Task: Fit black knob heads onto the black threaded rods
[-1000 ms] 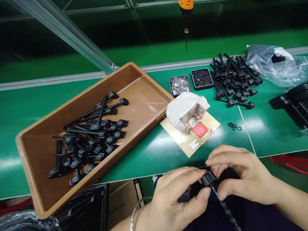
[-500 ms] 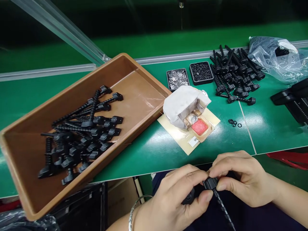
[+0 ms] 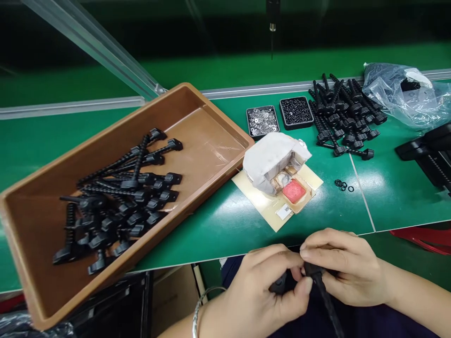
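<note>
Black stemmed part [image 3: 324,298]: before the green bench [image 3: 218,220], head mostly hidden, gripped in your right hand [image 3: 347,263]. Second black piece [image 3: 280,284]: partly hidden within your curled left hand [image 3: 262,286]. Driver [image 3: 272,19]: cut off above. White label [image 3: 283,211]: tiny letters, final M legible.

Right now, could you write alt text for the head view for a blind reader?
A person's left hand and right hand meet at a long black part, before a green workbench bearing a brown tray of similar black parts.
</note>
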The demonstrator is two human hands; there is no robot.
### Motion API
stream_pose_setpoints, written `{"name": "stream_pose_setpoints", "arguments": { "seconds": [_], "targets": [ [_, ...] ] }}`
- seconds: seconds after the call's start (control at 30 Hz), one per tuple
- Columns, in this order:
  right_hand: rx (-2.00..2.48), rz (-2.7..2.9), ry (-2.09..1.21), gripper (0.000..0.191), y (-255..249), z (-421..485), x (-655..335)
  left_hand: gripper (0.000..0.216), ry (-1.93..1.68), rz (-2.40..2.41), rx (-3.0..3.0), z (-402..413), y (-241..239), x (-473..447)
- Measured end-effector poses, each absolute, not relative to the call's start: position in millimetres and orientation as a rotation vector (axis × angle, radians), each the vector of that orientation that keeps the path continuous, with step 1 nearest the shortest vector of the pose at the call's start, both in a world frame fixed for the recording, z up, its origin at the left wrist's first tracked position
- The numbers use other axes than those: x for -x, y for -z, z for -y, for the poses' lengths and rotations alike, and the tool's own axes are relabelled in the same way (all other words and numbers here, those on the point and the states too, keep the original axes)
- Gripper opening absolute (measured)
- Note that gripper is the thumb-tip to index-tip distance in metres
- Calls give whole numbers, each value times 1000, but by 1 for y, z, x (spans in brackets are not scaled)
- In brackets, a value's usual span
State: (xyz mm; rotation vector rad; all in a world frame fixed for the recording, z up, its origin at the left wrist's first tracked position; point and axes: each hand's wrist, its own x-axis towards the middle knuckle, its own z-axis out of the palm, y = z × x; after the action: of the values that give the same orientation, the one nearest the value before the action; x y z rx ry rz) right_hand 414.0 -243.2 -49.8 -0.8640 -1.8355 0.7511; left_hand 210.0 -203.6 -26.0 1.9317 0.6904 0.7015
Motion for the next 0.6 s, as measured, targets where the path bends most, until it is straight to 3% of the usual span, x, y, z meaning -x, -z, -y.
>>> {"name": "stream_pose_setpoints", "arguments": {
  "seconds": [0.17, 0.37, 0.47, 0.6],
  "targets": [
    [888, 1660, -990, 24, 52, 244, -414, 21, -583, -805, -1786, 203, 26, -214],
    [944, 1161, -1535, 29, 61, 246, -410, 32, -554, -868, -1633, 203, 26, -215],
    [931, 1262, -1415, 29, 63, 246, -403, 34, -533, -941, -1580, 202, 29, -218],
    [899, 1466, -1096, 21, 55, 242, -405, 19, -579, -920, -1655, 201, 34, -213]
  ]
}}
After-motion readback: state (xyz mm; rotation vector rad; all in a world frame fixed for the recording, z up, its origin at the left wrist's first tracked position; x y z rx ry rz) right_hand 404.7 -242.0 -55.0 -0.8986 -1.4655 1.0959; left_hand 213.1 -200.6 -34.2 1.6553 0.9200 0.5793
